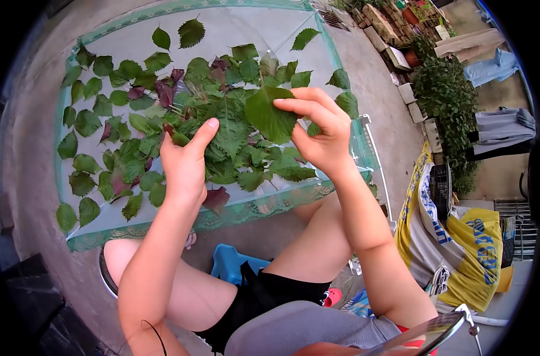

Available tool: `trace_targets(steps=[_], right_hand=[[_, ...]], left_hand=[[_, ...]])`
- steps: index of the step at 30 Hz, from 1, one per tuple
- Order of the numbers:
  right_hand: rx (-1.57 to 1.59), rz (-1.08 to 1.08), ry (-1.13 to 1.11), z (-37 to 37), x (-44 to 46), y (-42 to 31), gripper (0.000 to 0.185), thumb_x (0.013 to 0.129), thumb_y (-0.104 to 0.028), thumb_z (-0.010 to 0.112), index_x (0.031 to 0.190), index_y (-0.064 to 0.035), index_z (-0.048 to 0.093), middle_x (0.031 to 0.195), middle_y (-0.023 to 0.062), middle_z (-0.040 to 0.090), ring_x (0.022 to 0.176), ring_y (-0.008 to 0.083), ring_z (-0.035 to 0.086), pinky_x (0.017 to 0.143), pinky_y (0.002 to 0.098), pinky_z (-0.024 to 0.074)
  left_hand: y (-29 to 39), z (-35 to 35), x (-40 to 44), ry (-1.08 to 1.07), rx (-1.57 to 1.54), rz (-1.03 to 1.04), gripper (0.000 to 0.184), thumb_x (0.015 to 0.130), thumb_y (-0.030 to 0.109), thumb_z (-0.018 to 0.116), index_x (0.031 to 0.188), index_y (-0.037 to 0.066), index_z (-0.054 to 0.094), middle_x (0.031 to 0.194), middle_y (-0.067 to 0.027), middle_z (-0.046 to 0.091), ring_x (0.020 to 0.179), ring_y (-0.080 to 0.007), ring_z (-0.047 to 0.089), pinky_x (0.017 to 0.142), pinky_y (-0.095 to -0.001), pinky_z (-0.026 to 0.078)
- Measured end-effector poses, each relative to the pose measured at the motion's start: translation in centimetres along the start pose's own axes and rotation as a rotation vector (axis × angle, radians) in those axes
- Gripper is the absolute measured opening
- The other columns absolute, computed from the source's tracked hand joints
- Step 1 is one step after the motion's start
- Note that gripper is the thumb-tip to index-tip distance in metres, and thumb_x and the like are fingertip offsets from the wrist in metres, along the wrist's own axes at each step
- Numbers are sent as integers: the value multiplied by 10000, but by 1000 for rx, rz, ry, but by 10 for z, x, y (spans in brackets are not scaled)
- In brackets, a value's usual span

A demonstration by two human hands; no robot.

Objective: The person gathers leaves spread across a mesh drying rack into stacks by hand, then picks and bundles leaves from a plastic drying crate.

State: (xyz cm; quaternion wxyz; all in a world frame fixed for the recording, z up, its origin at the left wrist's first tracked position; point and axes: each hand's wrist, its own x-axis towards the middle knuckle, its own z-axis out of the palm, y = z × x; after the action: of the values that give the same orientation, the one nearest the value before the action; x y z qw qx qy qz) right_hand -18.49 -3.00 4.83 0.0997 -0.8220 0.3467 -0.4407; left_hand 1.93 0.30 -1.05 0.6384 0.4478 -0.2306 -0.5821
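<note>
My left hand (185,157) is closed around a bunch of perilla leaves (227,127), with the thumb on top and the fingers mostly hidden below. Between thumb and fingers of my right hand (320,127) is a single large green perilla leaf (265,118), held just right of the bunch. Beneath both hands, many loose green leaves with toothed edges, some purple like the one at the front (216,199), are spread over a pale mesh sheet (112,41) with a green lace border.
A blue plastic stool (231,264) shows between my legs. On the right are a yellow and grey printed sack (459,249), a white metal rod (379,160), a leafy bush (439,89) and hanging clothes (504,133). Concrete ground (365,65) surrounds the mesh.
</note>
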Motion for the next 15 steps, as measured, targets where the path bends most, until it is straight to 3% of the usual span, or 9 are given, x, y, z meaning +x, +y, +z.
trace_targets(steps=[15], right_hand=[[175, 2, -17, 6, -3, -6, 410, 675, 113, 556, 1034, -33, 688, 1018, 128, 621, 765, 168, 614, 636, 256, 509]], left_hand=[[0, 11, -9, -121, -52, -66, 365, 827, 81, 719, 1152, 6, 574, 1121, -76, 631, 995, -165, 600, 895, -314, 466]])
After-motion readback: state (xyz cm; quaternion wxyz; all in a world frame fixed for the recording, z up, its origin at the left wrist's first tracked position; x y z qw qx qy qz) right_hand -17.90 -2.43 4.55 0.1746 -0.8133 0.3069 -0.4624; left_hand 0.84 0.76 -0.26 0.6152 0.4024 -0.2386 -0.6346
